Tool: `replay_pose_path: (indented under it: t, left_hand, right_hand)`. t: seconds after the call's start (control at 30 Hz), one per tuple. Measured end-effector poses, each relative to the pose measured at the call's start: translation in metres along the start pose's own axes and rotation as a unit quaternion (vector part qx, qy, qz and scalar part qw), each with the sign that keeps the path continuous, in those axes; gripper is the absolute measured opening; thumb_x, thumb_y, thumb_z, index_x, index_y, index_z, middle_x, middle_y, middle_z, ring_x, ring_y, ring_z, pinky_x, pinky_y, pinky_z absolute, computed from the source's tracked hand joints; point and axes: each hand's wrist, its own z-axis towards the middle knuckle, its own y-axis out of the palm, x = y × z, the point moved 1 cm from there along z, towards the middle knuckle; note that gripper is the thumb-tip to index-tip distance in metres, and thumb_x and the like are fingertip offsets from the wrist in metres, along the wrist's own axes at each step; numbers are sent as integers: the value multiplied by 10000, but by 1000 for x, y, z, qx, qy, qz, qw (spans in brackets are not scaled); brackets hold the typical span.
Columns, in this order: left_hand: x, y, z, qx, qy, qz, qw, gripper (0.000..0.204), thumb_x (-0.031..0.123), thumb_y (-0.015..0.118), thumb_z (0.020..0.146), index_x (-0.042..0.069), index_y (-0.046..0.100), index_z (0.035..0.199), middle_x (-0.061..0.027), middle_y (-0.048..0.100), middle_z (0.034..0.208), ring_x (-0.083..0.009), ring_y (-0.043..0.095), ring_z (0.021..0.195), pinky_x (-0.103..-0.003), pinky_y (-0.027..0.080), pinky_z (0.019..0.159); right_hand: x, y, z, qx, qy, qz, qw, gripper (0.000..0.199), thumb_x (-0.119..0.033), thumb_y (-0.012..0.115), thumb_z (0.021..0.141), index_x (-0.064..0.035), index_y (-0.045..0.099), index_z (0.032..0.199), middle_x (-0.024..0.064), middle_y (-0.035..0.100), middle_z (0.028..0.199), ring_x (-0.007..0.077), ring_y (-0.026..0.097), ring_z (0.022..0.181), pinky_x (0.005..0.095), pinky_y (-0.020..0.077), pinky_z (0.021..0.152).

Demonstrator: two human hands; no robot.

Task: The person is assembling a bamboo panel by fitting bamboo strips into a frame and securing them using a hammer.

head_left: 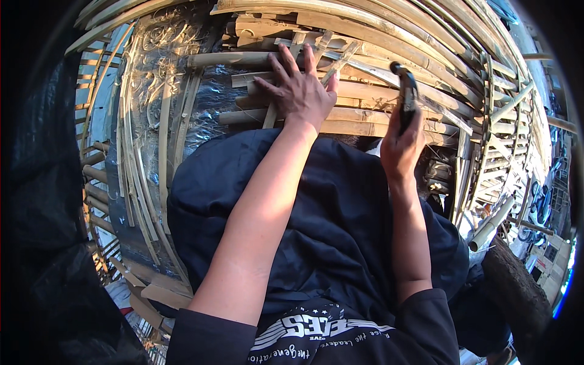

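Note:
My left hand (pixel 301 94) lies with fingers spread over split bamboo slats (pixel 359 115) laid side by side. Under and around its fingertips are narrow bamboo strips (pixel 344 61) set crosswise on the slats. To the right, my right hand (pixel 403 149) is wrapped round a hammer (pixel 409 91) with a dark head. The hammer is raised, and its head appears above the slats, apart from my left hand. Part of the hammer's handle is hidden in my grip. I cannot make out any nail.
Long bamboo poles (pixel 426 39) curve across the far side. Bamboo shavings (pixel 164 39) and thin loose strips (pixel 131 134) lie at the left, beside shiny dark sheeting (pixel 213 91). A lattice of bamboo (pixel 499 134) stands at the right, near a thick log (pixel 517 286).

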Motion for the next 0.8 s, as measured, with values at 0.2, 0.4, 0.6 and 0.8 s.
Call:
replay_pose_path:
  t: [0.2, 0.4, 0.6, 0.8]
  left_hand:
    - [1, -1, 1, 4, -1, -1, 1000, 822, 641, 507, 945, 191, 346, 1614, -252, 226, 1668, -486, 234, 1522, -809, 222, 1107]
    - [3, 1, 2, 1, 3, 9, 1000, 826, 639, 498, 951, 177, 335, 1616, -258, 224, 1665, -491, 224, 1523, -823, 218, 1097]
    - [4, 4, 3, 12, 4, 5, 1000, 819, 633, 501, 949, 171, 352, 1608, -257, 229, 1664, -491, 223, 1522, -823, 216, 1098]
    - [-2, 1, 2, 14, 2, 4, 1000, 811, 624, 502, 953, 163, 359, 1605, -254, 239, 1663, -489, 229, 1519, -828, 216, 1091]
  right_hand:
    - [14, 23, 6, -75, -15, -68, 995, 253, -140, 639, 1001, 10, 545, 1182, 300, 674, 863, 525, 646, 752, 570, 500, 622]
    - [23, 20, -10, 42, -28, -17, 999, 274, -106, 618, 1012, 16, 526, 1240, 269, 689, 874, 464, 683, 755, 502, 534, 611]
    - [25, 19, -16, 94, -55, -6, 994, 312, -129, 661, 994, 42, 528, 1220, 242, 693, 905, 421, 699, 741, 470, 540, 624]
    - [3, 11, -10, -13, -42, -82, 996, 348, -169, 662, 993, 51, 530, 1229, 238, 693, 853, 442, 704, 745, 496, 543, 616]
